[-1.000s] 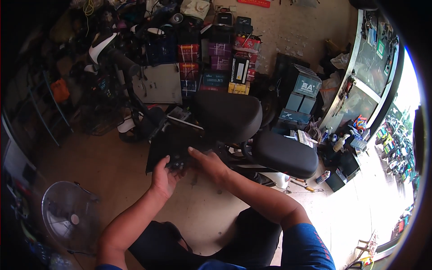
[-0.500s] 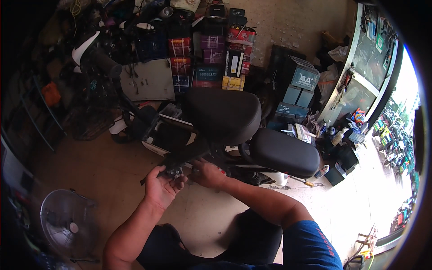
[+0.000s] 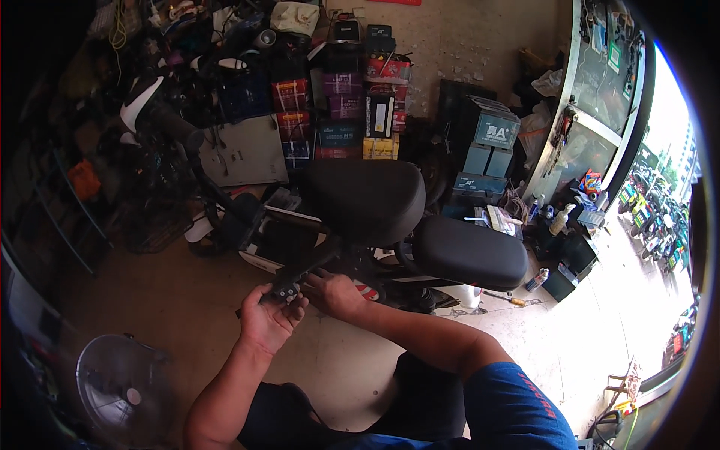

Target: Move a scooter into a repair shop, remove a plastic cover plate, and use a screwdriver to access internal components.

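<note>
Head view shows me the left hand (image 3: 273,319) curled around a dark panel (image 3: 287,290), near and left of the black padded front seat (image 3: 364,199); the right hand (image 3: 339,295) is close beside, its hold I can't tell.

The camera sits on the head, a bit to the left, and looks down and forward along the bare arms (image 3: 420,334) to the hands (image 3: 270,322) near the middle. It sees very wide, so the glass door (image 3: 592,150) leans and bends at the right side and the corners go dark. The arms and hands are close, the black seats (image 3: 360,199) come just past them, and the wall (image 3: 487,45) is farther off at the top.
</note>
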`<state>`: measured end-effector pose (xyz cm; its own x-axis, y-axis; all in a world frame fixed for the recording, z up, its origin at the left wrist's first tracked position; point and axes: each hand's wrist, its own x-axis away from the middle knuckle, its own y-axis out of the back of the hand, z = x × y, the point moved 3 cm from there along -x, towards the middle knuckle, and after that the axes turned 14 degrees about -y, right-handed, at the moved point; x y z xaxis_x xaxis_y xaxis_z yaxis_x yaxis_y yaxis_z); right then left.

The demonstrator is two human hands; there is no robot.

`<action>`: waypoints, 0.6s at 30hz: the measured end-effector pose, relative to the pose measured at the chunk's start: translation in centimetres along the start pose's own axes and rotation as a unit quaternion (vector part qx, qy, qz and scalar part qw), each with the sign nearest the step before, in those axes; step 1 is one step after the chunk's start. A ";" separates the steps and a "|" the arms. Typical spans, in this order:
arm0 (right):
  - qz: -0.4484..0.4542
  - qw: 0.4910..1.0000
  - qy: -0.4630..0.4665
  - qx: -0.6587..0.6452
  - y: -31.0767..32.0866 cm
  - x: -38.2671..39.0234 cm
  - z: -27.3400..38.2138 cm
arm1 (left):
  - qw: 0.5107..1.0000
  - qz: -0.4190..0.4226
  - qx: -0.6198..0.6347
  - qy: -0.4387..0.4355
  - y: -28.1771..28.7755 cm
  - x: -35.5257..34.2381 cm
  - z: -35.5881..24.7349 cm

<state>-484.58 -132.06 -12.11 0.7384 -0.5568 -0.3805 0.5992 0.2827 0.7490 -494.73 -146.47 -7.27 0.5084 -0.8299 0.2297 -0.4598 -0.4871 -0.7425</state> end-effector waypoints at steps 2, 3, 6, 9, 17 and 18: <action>0.022 0.999 -0.010 0.021 0.0 0.6 1.0 | 1.000 0.007 0.004 -0.002 0.2 -0.2 0.2; 0.020 1.000 -0.011 0.021 -0.6 0.6 0.9 | 1.000 0.008 -0.007 -0.002 0.2 -0.2 0.3; -0.026 1.000 0.005 0.017 -1.4 0.7 0.3 | 1.000 0.019 -0.018 0.006 0.3 -0.3 0.8; -0.025 0.999 0.030 0.011 -1.5 0.6 0.3 | 1.000 0.020 -0.019 0.010 0.5 -0.5 0.8; -0.016 0.994 0.062 0.092 -0.5 -0.2 -1.5 | 0.997 0.031 -0.072 0.012 -1.9 0.8 0.3; -0.016 0.994 0.062 0.093 -0.5 -0.2 -2.2 | 0.997 0.033 -0.069 0.012 -2.1 0.9 0.3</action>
<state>-484.37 -130.39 -13.56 0.7589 -0.4591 -0.4618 0.5647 0.1108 0.8178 -493.09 -146.09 -5.69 0.4566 -0.8671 0.1992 -0.5888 -0.4624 -0.6630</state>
